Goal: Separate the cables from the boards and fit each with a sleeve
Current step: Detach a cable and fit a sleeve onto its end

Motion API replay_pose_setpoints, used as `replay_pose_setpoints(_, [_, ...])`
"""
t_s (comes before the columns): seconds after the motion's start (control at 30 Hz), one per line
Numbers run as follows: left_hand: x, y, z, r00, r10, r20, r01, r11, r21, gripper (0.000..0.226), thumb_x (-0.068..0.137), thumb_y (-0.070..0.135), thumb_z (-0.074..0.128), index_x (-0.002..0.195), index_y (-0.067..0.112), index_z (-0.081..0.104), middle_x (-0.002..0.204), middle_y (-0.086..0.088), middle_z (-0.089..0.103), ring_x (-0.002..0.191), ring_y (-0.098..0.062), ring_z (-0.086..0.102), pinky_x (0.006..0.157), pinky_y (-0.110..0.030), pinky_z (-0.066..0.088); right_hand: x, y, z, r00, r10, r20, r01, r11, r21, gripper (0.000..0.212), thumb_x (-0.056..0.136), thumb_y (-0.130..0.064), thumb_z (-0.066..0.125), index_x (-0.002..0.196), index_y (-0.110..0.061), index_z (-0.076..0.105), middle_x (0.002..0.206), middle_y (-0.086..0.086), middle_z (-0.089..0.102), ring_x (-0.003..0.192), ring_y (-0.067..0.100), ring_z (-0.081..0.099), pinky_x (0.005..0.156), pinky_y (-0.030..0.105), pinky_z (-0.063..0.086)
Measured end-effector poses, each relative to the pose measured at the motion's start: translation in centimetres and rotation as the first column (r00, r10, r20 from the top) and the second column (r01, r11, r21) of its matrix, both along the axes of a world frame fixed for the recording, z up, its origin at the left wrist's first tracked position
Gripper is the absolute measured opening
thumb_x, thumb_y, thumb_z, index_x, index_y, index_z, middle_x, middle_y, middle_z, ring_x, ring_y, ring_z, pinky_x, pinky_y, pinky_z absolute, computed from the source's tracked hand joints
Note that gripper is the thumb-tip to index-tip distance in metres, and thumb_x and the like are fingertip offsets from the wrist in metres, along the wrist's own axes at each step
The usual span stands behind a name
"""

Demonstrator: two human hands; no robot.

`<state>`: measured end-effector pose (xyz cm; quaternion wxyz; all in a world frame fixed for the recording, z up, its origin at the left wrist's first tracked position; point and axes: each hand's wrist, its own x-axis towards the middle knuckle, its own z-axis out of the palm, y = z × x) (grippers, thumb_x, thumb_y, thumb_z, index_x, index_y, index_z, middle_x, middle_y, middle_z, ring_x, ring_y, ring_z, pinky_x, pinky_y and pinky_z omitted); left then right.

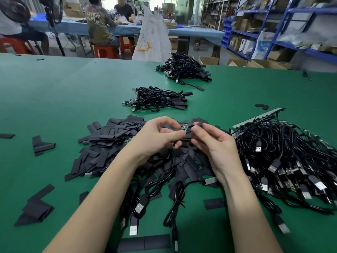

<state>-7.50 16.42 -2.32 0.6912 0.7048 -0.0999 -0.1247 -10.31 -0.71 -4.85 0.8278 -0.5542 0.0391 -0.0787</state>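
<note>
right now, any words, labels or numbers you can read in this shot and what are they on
None reads clearly.
White sack: dark handwritten marks and an orange printed label, too blurred to read.
Olive shirt of a seated person: pale lettering on the back, not legible.
Shelf boxes: blue print, blurred.
Green circuit board pinched by the left hand: markings too small.

A green table [54, 92] fills the frame: flat black sleeves [109, 143] heaped at centre, tangled cables [284, 161] at right, two sleeved bundles [160, 99] [184, 68] (upper centre), stray sleeves [36, 209] lower left.
</note>
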Motion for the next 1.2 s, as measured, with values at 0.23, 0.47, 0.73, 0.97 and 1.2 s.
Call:
replay_pose_setpoints(0.23, [-0.1,0.1,0.2,0.994,-0.106,-0.037,0.105,0.993,-0.047,0.011,0.088,0.008,0.075,0.098,0.007,0.070,0.068,-0.006,0.067,0.055,-0.012,0.059,0.054,-0.015,0.048,0.1,-0.2,0.7,0.999,-0.050,-0.003,0.049,0.961,0.273,0.006,0.070,-0.015,0.079,0.074,-0.013,0.083,0.087,0.006,0.078,0.083,0.010,0.074,0.073,0.018,0.058])
replay_pose_setpoints(0.47, [-0.2,0.0,0.3,0.985,-0.156,-0.071,0.148,0.983,-0.109,0.007,0.087,0.009,0.075,0.093,0.012,0.074,0.074,-0.004,0.069,0.062,-0.012,0.062,0.063,-0.018,0.053,0.2,0.0,0.9,0.997,-0.072,-0.019,0.074,0.940,0.332,0.002,0.069,-0.011,0.080,0.070,-0.012,0.081,0.083,0.004,0.077,0.080,0.010,0.074,0.071,0.019,0.058])
replay_pose_setpoints(0.73, [-0.3,0.2,0.4,0.977,-0.195,-0.088,0.182,0.973,-0.140,0.013,0.078,0.016,0.078,0.090,0.014,0.077,0.078,-0.003,0.070,0.064,-0.011,0.062,0.063,-0.019,0.053,0.0,-0.2,1.1,0.999,-0.008,-0.034,0.019,0.946,0.322,0.005,0.071,-0.010,0.079,0.076,-0.010,0.080,0.083,0.003,0.077,0.078,0.008,0.073,0.071,0.018,0.058])
replay_pose_setpoints(0.97, [-0.1,0.7,0.4,0.964,-0.244,-0.111,0.224,0.961,-0.161,0.013,0.073,0.015,0.079,0.086,0.015,0.076,0.078,-0.005,0.069,0.063,-0.010,0.061,0.063,-0.018,0.053,-0.2,-1.2,1.5,0.981,0.185,-0.062,-0.159,0.942,0.296,0.011,0.072,-0.015,0.077,0.079,-0.010,0.083,0.087,0.004,0.077,0.074,0.005,0.071,0.066,0.014,0.056])
replay_pose_setpoints(1.2, [0.1,0.3,0.1,0.969,-0.185,-0.162,0.149,0.966,-0.213,0.014,0.071,0.012,0.079,0.082,0.011,0.070,0.076,-0.004,0.068,0.060,-0.009,0.061,0.059,-0.016,0.053,-0.1,-1.2,1.5,0.984,0.174,-0.041,-0.163,0.967,0.195,0.011,0.069,-0.013,0.078,0.079,-0.010,0.082,0.093,0.006,0.078,0.085,0.009,0.074,0.071,0.016,0.057])
